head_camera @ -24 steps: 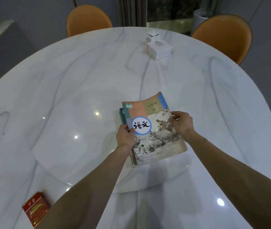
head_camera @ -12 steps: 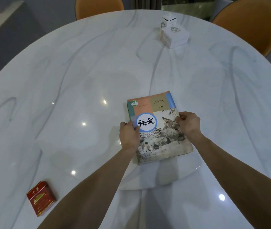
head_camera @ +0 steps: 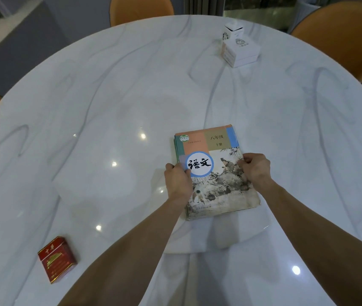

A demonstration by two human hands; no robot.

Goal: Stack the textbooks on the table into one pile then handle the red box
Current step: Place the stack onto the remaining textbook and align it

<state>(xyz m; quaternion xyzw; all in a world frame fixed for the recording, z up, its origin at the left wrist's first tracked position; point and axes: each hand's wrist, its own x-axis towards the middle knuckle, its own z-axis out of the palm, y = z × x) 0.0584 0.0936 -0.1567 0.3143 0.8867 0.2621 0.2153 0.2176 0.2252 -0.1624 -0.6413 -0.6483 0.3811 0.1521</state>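
A pile of textbooks [head_camera: 216, 151] lies flat on the round white marble table [head_camera: 109, 107], its top cover showing a blue ring with black characters and a landscape painting. My left hand [head_camera: 178, 180] grips the pile's left edge, thumb on the cover. My right hand [head_camera: 256, 168] holds the right edge, fingers curled over it. The lower books show only as thin edges at the left side. A red box [head_camera: 56, 259] with gold print sits near the table's front left, well apart from both hands.
Two stacked white boxes [head_camera: 239, 48] stand at the far right of the table. Orange chairs [head_camera: 339, 34] surround the far side, with another orange chair [head_camera: 141, 8] at the back and a third at the left edge. A raised turntable disc lies under the books.
The top book has been squared onto the pile; the lower books stick out less at the left. Both hands stay on the edges. My head turned left, showing more of the red box.
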